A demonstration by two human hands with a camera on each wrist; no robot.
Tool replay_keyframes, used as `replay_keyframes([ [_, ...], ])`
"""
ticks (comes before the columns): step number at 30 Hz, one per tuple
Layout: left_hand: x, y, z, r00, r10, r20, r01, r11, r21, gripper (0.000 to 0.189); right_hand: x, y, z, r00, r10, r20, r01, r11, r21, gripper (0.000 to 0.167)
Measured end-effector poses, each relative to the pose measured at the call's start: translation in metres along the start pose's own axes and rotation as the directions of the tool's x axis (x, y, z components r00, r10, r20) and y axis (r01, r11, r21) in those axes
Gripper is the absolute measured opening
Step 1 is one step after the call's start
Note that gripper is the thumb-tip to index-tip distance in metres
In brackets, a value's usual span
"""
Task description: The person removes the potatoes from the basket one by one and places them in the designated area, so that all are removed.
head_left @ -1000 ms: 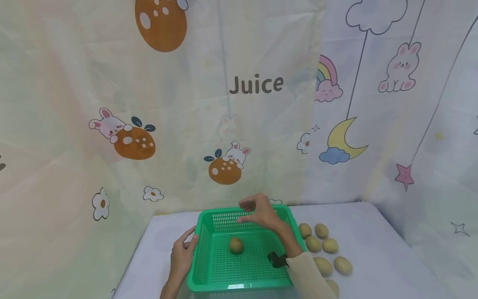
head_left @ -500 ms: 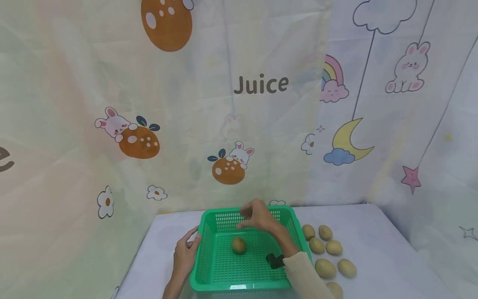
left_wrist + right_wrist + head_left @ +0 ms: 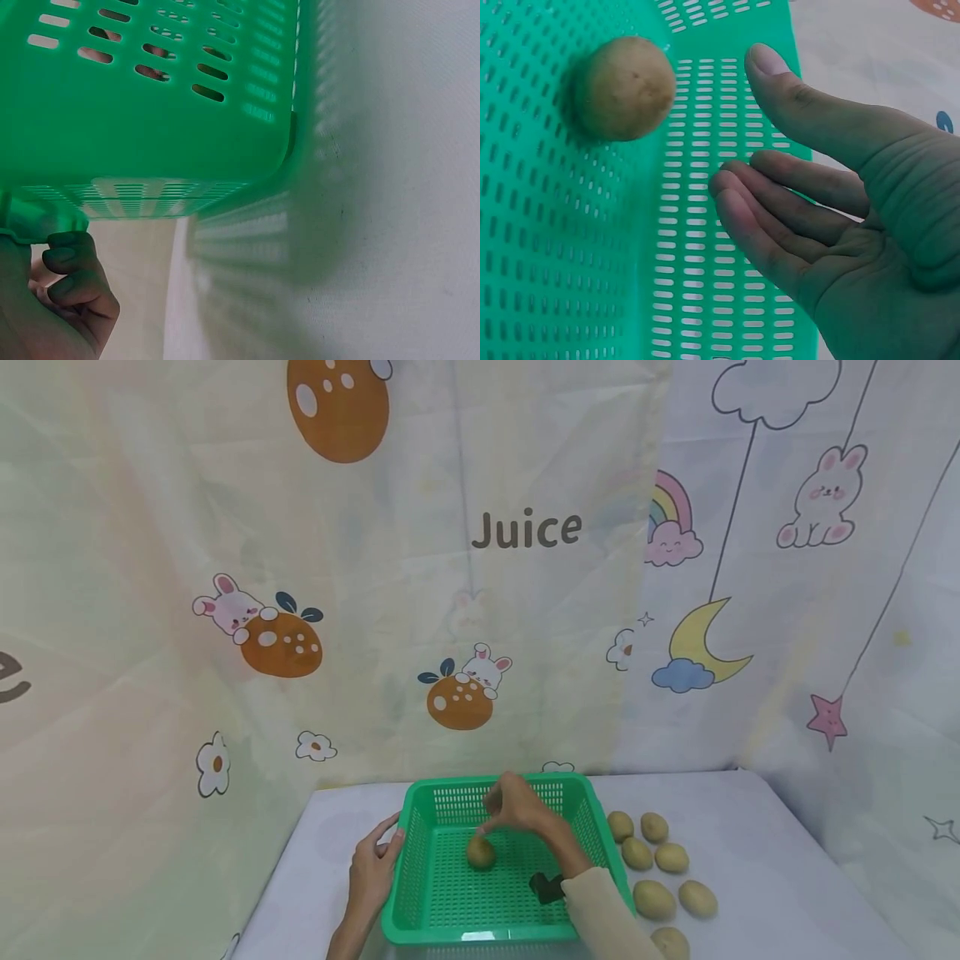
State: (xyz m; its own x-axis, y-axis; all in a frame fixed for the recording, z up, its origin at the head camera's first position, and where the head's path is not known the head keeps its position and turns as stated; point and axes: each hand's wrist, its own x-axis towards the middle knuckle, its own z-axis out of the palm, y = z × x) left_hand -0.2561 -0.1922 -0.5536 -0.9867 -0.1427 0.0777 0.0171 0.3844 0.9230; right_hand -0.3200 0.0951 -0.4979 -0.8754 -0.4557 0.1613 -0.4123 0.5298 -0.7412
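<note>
One round brown potato (image 3: pixel 481 853) lies on the mesh floor of a green plastic basket (image 3: pixel 480 935). My left hand (image 3: pixel 371 870) grips the basket's left rim; its curled fingers (image 3: pixel 69 274) show under the lip in the left wrist view. Inside the basket, my right hand (image 3: pixel 517 806) is lowered over the potato with thumb and fingers spread apart. In the right wrist view, a gap separates that hand (image 3: pixel 832 217) from the potato (image 3: pixel 626 88), and nothing is in its grasp.
Several loose potatoes (image 3: pixel 655 900) lie on the white-covered table (image 3: pixel 757 852), just right of the basket. A printed curtain (image 3: pixel 525 610) hangs behind the table and along its sides. A dark wrist-camera mount (image 3: pixel 546 888) sits below my right wrist.
My right hand has come down into the basket, closer to the potato. The view has shifted slightly. My left hand keeps its hold on the rim, and the potato stays in place.
</note>
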Motion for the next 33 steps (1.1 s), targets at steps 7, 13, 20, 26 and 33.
replay_keyframes([
  [7, 0.000, 0.000, 0.000, 1.000, -0.001, -0.002, 0.001, 1.000, 0.014, 0.049, 0.002, 0.016, 0.006, 0.998, -0.051, 0.040, 0.052, 0.998, -0.040, 0.052],
  [13, -0.001, 0.000, 0.000, 1.000, -0.010, 0.000, 0.010, 1.000, 0.016, 0.048, -0.001, 0.004, 0.008, 0.994, 0.068, 0.085, -0.063, 0.996, -0.063, 0.045],
  [20, -0.002, -0.001, 0.000, 1.000, -0.002, 0.002, 0.002, 1.000, 0.014, 0.049, -0.004, 0.003, 0.012, 0.991, 0.097, 0.096, -0.084, 0.987, -0.135, 0.041],
  [26, -0.001, -0.001, 0.000, 1.000, -0.004, -0.002, 0.004, 1.000, 0.008, 0.048, -0.005, 0.001, 0.015, 0.976, 0.177, 0.125, -0.153, 0.972, -0.181, 0.040],
  [33, -0.001, 0.002, -0.001, 1.000, -0.010, 0.004, 0.010, 1.000, 0.003, 0.049, -0.005, -0.003, 0.017, 0.964, 0.223, 0.146, -0.204, 0.969, -0.137, 0.034],
])
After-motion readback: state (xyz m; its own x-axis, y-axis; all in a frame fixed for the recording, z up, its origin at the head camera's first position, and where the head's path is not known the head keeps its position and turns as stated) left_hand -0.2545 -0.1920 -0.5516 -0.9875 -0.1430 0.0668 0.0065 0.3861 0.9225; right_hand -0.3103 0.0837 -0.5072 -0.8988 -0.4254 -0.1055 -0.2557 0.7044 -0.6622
